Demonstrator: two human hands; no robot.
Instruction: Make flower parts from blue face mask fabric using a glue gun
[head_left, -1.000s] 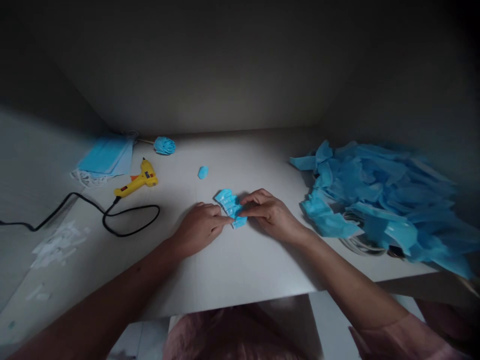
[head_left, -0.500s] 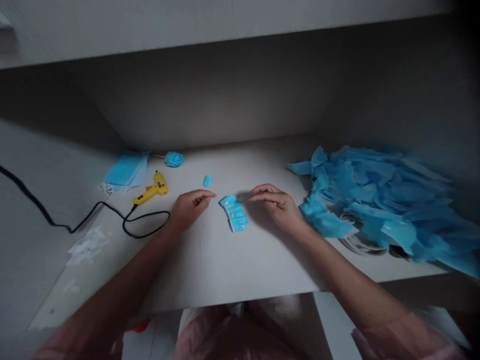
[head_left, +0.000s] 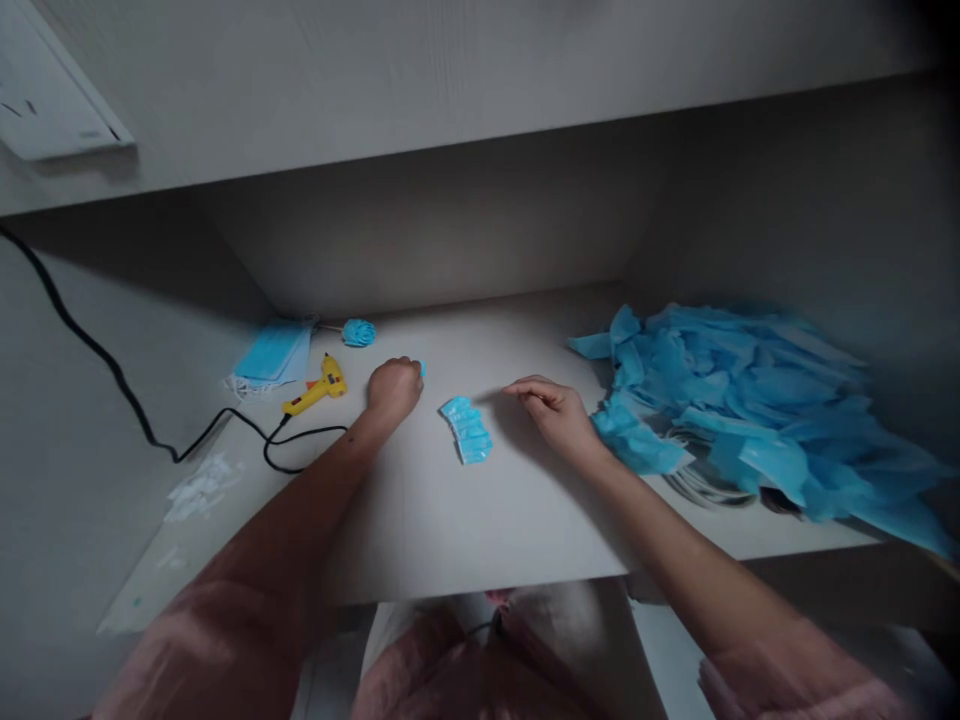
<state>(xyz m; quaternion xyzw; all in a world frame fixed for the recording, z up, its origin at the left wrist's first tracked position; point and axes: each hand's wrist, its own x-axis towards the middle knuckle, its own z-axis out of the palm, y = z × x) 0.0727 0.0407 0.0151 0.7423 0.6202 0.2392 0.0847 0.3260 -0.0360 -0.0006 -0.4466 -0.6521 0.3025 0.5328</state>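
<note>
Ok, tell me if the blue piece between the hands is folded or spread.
Folded: the blue piece shows crosswise pleats and lies bunched on the shelf.

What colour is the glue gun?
The glue gun is yellow, best seen in the head view.

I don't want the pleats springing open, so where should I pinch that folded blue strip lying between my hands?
Pinch the folded blue strip by its two long edges at mid-length, coming down from above. It lies flat, long and narrow, with its folds crosswise, so fingers should span the short width. The right hand is empty beside it.
</note>
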